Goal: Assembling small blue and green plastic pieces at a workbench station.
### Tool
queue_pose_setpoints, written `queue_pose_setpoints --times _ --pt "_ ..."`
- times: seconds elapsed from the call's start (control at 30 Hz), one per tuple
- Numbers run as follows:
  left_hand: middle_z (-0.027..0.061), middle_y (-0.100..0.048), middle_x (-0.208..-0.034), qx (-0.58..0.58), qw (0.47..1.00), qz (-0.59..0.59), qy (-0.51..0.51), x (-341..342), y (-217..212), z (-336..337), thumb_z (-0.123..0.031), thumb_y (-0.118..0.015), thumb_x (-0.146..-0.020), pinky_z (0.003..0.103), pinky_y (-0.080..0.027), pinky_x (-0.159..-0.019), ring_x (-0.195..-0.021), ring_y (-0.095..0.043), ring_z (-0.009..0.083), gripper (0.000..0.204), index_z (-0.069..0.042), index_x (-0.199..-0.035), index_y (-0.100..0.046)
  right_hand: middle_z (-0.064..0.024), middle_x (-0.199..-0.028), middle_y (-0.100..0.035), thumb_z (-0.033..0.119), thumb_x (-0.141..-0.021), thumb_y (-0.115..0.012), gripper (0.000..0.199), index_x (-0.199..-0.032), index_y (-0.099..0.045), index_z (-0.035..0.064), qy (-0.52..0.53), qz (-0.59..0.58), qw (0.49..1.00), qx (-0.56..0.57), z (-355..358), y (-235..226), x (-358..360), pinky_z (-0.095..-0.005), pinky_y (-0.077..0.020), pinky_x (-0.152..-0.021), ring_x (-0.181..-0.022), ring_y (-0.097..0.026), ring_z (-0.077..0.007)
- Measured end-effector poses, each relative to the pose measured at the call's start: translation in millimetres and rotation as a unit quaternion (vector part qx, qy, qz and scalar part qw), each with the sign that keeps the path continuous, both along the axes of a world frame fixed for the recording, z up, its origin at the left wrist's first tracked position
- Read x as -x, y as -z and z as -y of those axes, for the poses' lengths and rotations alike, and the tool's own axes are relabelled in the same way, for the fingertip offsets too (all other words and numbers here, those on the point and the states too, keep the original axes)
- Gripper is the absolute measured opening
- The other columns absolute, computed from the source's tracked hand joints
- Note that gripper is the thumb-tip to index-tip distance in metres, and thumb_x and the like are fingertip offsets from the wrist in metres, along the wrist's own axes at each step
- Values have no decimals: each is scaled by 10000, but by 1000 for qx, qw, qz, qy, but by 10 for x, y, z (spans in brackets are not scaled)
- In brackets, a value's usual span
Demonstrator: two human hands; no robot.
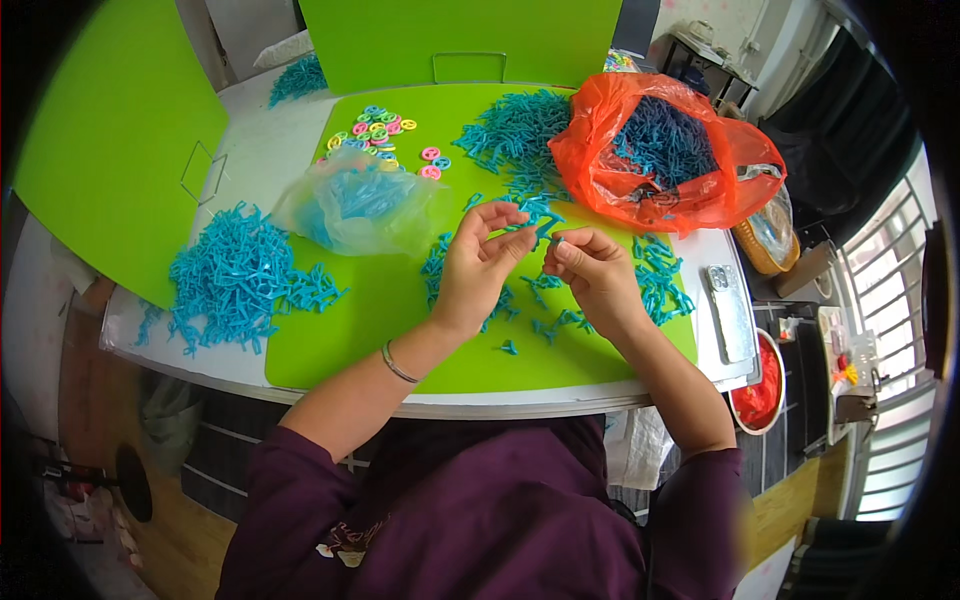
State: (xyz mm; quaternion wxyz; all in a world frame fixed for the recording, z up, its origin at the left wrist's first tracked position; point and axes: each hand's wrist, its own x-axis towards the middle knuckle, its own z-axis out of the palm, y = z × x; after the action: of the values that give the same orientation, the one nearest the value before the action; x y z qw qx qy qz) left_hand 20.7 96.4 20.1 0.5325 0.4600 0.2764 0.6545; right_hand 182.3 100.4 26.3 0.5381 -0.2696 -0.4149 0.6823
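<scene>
My left hand (478, 262) is raised over the green mat, its fingers curled and thumb forward. A small blue plastic piece (543, 231) shows at its fingertips. Close beside it, my right hand (598, 277) pinches a tiny blue plastic part between thumb and forefinger; the fingers mostly cover it. Loose blue pieces (663, 280) of the same kind lie scattered on the mat around and under both hands. A larger heap of teal pieces (515, 128) sits beyond them.
A red plastic bag (590, 190) full of dark blue pieces stands at the far right. At left are a blue heap (230, 275) and a clear bag (390, 225). Coloured rings (378, 130) lie behind it. A phone (728, 310) rests by the right edge. Green boards (110, 130) rise left and behind.
</scene>
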Motion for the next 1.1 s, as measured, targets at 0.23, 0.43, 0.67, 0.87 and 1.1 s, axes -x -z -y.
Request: queue_pose_setpoints --times 0.23,0.43,0.67,0.87,1.1 --pt "97 -642 -794 -98 940 -315 -87 66 -45 72 -87 -619 -844 273 -495 -593 -686 -623 160 132 37 -889 -621 -48 -832 -621 44 -812 -653 195 -998 -612 -1 -14 7 1000 -14 29 -22 -13 -266 -487 -725 -749 -596 -137" --pt "151 -633 -786 -157 906 -368 -141 83 -23 86 -61 -611 -820 337 -492 -577 -683 -621 286 112 25 -890 -622 -42 -972 -545 115 -764 -720 393 -1117 -589 6 60 410 869 -271 98 -76 -20 -274 -473 -751 -825 -532 -118" --pt "146 -634 -795 -200 849 -460 -168 89 3 103 -76 -607 -810 362 -492 -588 -688 -617 305 92 5 -852 -622 -72 -1007 -563 112 -737 -736 397 -1092 -595 6 93 401 856 -313 140 -73 23 -284 -475 -801 -904 -553 -157" --pt "141 -651 -898 -162 878 -428 -142 93 -77 120 -20 -596 -819 315 -519 -611 -741 -647 257 128 12 -942 -612 -106 -955 -637 102 -735 -733 354 -1051 -613 -3 144 417 841 -312 141 -94 6 -291 -485 -771 -854 -602 -169" --pt "148 -625 -936 -197 915 -342 -86 56 -84 159 24 -500 -845 291 -521 -633 -784 -634 232 269 -8 -1095 -596 -105 -846 -649 76 -746 -717 309 -1029 -626 -8 168 434 824 -324 181 -84 -2 -277 -496 -702 -746 -623 -162"
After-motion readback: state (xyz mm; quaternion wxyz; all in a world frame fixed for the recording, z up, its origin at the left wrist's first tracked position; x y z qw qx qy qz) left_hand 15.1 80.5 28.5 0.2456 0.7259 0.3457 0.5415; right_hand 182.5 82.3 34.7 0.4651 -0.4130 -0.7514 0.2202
